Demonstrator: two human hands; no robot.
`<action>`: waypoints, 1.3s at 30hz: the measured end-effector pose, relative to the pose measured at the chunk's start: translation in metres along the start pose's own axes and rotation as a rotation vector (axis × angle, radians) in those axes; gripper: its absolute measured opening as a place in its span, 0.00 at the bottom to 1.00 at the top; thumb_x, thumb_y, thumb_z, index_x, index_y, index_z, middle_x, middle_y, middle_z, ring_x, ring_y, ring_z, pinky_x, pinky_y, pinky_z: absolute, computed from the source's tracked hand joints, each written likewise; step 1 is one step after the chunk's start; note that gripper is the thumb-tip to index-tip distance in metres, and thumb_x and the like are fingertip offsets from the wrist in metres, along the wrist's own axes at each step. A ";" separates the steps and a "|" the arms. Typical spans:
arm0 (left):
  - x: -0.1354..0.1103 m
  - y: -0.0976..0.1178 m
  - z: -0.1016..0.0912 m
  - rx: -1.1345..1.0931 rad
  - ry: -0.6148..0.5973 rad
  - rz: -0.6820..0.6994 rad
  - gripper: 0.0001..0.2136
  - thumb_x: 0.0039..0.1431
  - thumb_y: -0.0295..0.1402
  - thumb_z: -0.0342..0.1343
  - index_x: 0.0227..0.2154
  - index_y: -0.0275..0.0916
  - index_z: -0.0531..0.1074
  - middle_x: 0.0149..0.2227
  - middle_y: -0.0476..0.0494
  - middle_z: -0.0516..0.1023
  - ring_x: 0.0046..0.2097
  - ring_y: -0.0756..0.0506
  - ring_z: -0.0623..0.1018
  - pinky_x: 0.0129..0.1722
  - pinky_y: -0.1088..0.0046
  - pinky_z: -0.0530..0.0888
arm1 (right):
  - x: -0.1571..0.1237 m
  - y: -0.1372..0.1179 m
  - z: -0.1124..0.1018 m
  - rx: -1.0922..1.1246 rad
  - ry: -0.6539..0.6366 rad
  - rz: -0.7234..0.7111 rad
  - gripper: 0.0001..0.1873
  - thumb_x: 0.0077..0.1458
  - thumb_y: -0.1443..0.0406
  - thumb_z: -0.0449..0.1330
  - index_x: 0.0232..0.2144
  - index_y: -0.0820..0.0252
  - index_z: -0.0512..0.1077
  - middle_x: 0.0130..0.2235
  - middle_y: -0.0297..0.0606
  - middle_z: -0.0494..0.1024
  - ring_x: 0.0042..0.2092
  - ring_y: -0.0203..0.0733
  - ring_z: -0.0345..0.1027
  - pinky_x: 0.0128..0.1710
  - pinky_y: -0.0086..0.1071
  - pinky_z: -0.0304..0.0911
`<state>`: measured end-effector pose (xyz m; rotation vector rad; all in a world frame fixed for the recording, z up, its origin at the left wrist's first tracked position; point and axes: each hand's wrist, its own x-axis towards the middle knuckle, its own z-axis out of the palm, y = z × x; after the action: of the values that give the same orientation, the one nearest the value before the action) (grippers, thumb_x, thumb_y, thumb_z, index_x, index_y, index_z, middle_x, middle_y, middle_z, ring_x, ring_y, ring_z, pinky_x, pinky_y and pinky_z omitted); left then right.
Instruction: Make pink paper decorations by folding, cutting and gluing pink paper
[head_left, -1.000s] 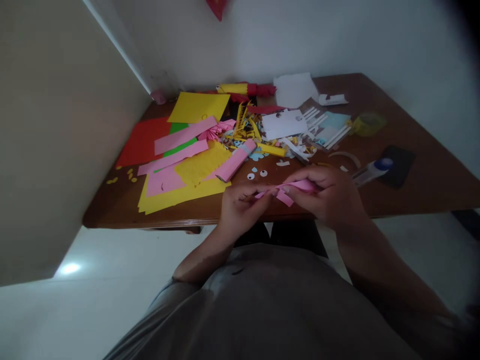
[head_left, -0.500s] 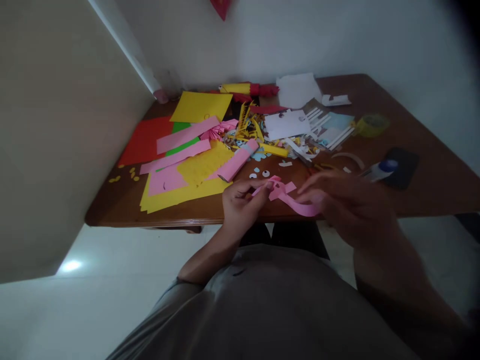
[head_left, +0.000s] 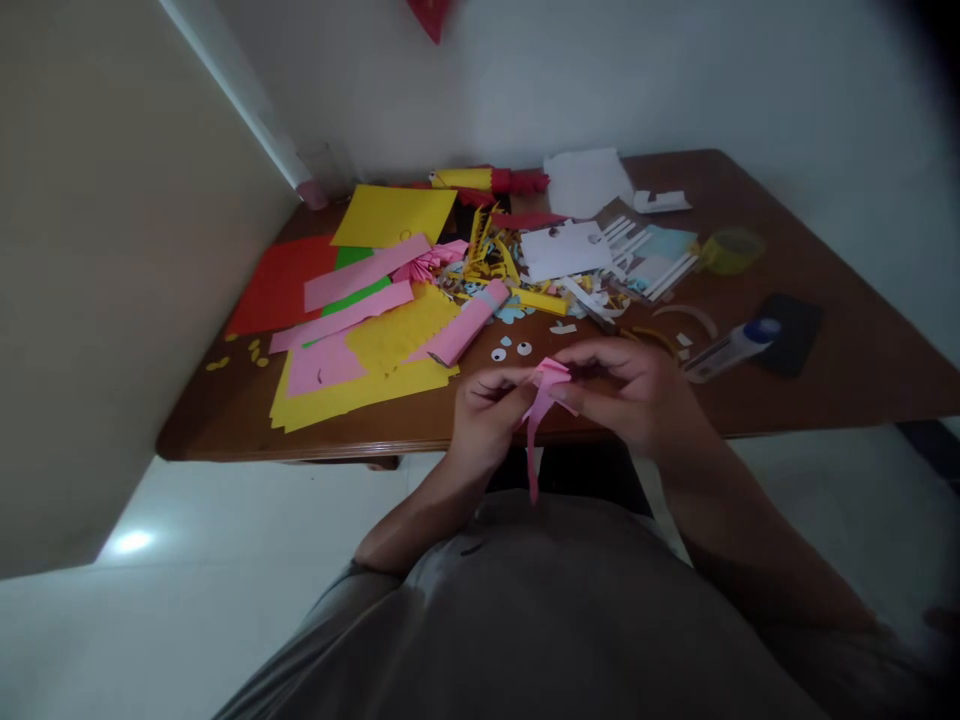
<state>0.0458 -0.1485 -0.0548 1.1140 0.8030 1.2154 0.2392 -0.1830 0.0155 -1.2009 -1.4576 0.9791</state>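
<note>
Over the table's front edge, my left hand and my right hand both pinch a folded pink paper piece between thumb and fingers. A narrow pink strip of it hangs down between them, below the edge. Part of the paper is hidden by my fingers. Just beyond my hands lie two paper eyes, round and white with dark dots, and a small blue paper bit. A pink paper tube with a pale blue band rests behind my left hand.
Yellow sheets, pink strips and a red sheet cover the left side of the brown table. Paper scraps are heaped mid-table. A glue bottle, a dark pad and a tape roll lie right.
My right hand has moved left to the folded part, beside my left hand. The long pink strip it held out to the right now hangs downward. The view has shifted slightly.
</note>
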 end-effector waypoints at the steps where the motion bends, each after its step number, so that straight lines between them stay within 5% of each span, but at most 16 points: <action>1: 0.000 -0.001 0.000 0.001 0.009 0.008 0.15 0.57 0.50 0.77 0.38 0.45 0.90 0.40 0.44 0.91 0.37 0.46 0.87 0.42 0.70 0.83 | 0.000 0.001 0.003 0.042 0.014 0.034 0.15 0.56 0.54 0.79 0.43 0.51 0.86 0.42 0.37 0.89 0.42 0.46 0.82 0.45 0.40 0.78; 9: -0.004 0.001 0.004 0.042 0.054 0.061 0.15 0.58 0.49 0.78 0.39 0.44 0.91 0.36 0.45 0.91 0.34 0.47 0.86 0.36 0.73 0.83 | 0.001 0.017 0.021 0.418 0.087 0.100 0.18 0.48 0.57 0.84 0.40 0.53 0.86 0.39 0.33 0.86 0.37 0.38 0.77 0.43 0.35 0.76; 19: -0.006 0.002 0.007 0.026 0.057 0.091 0.11 0.62 0.46 0.76 0.41 0.46 0.91 0.41 0.46 0.92 0.40 0.46 0.88 0.44 0.70 0.85 | -0.001 0.016 0.029 0.564 0.111 0.195 0.15 0.54 0.54 0.81 0.40 0.50 0.87 0.42 0.36 0.88 0.42 0.42 0.80 0.45 0.39 0.77; 39: -0.005 -0.008 0.014 0.092 0.218 0.192 0.15 0.61 0.51 0.74 0.40 0.46 0.91 0.41 0.45 0.92 0.40 0.43 0.90 0.45 0.64 0.88 | 0.005 0.024 0.057 0.507 0.263 0.164 0.18 0.53 0.47 0.79 0.38 0.49 0.86 0.45 0.39 0.89 0.48 0.50 0.83 0.51 0.45 0.80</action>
<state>0.0600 -0.1567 -0.0589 1.1666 0.9407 1.4922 0.1883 -0.1735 -0.0184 -1.0314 -0.8446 1.1657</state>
